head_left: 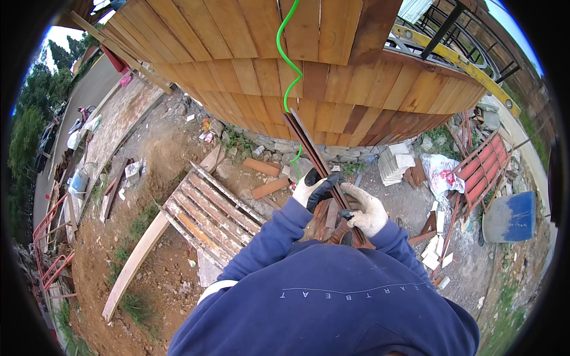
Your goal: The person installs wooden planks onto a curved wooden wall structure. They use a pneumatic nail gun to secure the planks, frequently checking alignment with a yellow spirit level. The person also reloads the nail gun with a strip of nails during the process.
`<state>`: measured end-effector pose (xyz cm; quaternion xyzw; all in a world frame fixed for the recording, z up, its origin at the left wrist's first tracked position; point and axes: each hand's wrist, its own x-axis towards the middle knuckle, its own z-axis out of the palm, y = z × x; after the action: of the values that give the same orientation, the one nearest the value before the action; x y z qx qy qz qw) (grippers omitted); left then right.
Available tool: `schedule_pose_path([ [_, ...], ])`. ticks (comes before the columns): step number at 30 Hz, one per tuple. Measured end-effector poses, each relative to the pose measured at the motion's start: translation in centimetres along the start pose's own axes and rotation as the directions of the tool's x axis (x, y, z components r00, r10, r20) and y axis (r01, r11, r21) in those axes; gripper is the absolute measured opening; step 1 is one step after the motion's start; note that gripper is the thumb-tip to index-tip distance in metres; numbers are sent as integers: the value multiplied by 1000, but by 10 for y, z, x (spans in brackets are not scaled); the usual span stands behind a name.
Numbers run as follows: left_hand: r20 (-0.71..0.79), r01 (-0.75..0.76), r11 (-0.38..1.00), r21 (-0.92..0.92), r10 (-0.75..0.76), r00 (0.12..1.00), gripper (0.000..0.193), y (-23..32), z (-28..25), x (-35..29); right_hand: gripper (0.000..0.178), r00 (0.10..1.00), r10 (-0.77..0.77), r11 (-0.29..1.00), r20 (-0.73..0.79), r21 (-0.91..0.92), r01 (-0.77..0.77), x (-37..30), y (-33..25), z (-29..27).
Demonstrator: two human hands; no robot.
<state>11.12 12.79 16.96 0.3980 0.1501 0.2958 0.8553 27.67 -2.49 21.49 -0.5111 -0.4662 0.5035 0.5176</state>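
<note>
Long, thin reddish-brown wooden boards [312,149], seen nearly edge-on, stand up slantwise in front of my body. Their upper ends reach the shingled wooden wall in the picture; whether they touch it I cannot tell. My left hand [313,188], in a white glove with dark fingers, closes round the boards from the left. Lower down, my right hand [365,211], gloved the same way, grips them from the right with its fingers curled. The boards' lower part is largely hidden by my hands and blue sweater.
A shingled wooden wall [267,77] curves ahead, with a green hose [295,68] hanging down it. To the left lies a slatted platform [208,216] beside a curved board [138,261]. On the right are white tiles [396,164], a red metal frame [484,169] and a blue-grey panel [509,218].
</note>
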Motion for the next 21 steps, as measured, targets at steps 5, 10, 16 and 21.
schedule_pose_path([
  [5,17,-36,993,-112,38,999,30,10,-2,-12,89,1000,-22,999,20,-47,23,3,-1,10],
  [10,26,-148,975,168,146,989,48,17,3,-21,98,986,-164,920,-36,-365,139,6,-7,5],
  [16,349,-323,617,717,83,933,85,16,10,-36,130,834,-551,749,-26,-455,481,23,-95,23],
  [21,402,-334,759,559,104,910,103,45,44,-47,117,896,-442,749,42,-533,394,4,-110,32],
])
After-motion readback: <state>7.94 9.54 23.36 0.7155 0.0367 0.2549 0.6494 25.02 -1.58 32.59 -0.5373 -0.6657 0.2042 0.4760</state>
